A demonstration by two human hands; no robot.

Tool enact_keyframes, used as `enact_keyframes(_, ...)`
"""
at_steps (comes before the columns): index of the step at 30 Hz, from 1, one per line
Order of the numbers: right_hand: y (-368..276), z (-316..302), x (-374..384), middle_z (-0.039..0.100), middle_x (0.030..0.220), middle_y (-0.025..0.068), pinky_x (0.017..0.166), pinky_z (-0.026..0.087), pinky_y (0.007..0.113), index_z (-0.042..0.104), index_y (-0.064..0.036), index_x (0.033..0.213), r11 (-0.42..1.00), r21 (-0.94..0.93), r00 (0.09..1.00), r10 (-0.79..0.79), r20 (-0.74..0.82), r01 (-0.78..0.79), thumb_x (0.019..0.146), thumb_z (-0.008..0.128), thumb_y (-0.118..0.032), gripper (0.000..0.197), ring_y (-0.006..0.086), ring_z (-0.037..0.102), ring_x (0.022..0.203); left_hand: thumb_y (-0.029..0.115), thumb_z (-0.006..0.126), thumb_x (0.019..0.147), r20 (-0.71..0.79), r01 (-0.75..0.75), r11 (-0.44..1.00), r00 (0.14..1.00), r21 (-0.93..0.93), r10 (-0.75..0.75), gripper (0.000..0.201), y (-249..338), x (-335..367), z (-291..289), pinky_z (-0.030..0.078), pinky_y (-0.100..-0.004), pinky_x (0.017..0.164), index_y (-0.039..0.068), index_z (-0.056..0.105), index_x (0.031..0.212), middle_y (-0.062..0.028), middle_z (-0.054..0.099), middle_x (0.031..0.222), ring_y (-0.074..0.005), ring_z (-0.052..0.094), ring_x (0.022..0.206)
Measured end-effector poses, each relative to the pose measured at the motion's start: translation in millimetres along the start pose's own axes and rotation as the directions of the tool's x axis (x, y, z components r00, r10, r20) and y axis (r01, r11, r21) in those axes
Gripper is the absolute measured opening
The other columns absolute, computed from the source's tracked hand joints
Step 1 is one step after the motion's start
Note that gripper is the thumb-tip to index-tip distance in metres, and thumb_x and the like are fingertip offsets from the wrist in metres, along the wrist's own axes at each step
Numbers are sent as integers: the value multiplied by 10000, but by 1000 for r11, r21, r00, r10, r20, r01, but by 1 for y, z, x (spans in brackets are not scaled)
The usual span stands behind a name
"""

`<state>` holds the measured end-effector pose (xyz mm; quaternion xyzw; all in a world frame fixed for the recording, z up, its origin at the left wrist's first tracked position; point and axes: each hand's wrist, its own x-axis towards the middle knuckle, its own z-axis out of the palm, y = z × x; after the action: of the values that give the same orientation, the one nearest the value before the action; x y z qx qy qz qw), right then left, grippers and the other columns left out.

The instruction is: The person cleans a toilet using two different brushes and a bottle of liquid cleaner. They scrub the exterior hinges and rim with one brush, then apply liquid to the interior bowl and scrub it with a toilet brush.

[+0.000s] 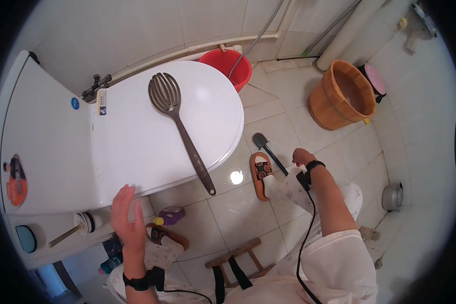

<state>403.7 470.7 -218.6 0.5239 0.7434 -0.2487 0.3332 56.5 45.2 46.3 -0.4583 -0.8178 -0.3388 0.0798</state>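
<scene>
A dark slotted turner (180, 124) lies on the white closed toilet lid (121, 147), its handle end sticking out past the lid's near edge. My left hand (129, 215) is held up beside that edge, near the cistern, with fingers stretched and thumb apart; it holds nothing. Over my right knee, my right hand (303, 157) is loosely closed, and nothing shows in it. Just left of it, a brush (269, 150) with a grey head and black handle rests on the floor by my slipper (260, 175); its handle end is hidden by my leg.
A red bucket (240, 71) with a hose stands behind the toilet. At the far right are a wooden tub (334, 101) and a metal pot (391, 196). A purple bottle (173, 215) and a plunger (83, 224) are near my left arm. A wooden stool (238, 255) is beneath me.
</scene>
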Motion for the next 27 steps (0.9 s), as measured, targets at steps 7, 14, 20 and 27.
enact_keyframes(7,17,56,54,652,865,121,687,500,381,673,-68,799,973,-215,996,-86,-11,81,619,730,-265,273,276,624,817,-60,487,772,-16,67,995,998,73,-66,268,-23,1,7,408,-384,877,-35,571,1025,-190,589,1036,-332,555,989)
enact_keyframes(14,-5,86,67,650,905,91,702,500,359,665,-110,881,921,-378,994,-109,-28,91,656,687,-275,279,242,627,856,-54,463,783,-49,138,989,990,48,-135,269,-31,1,10,414,-386,866,-31,570,1029,-190,586,1031,-320,558,975)
enact_keyframes(20,-10,97,73,651,923,69,716,497,351,662,-128,889,923,-380,991,-99,-92,57,730,626,-253,205,238,624,879,-56,462,775,-14,83,992,997,92,-82,282,-36,3,6,434,-372,838,-35,562,1037,-201,578,1031,-317,563,957)
enact_keyframes(27,-1,111,74,660,896,46,687,502,329,672,-143,898,908,-416,998,10,-67,-38,765,597,-237,179,209,635,844,-75,456,761,-55,82,997,995,16,-81,293,-34,1,7,440,-369,833,-40,559,1033,-207,580,1017,-309,570,934)
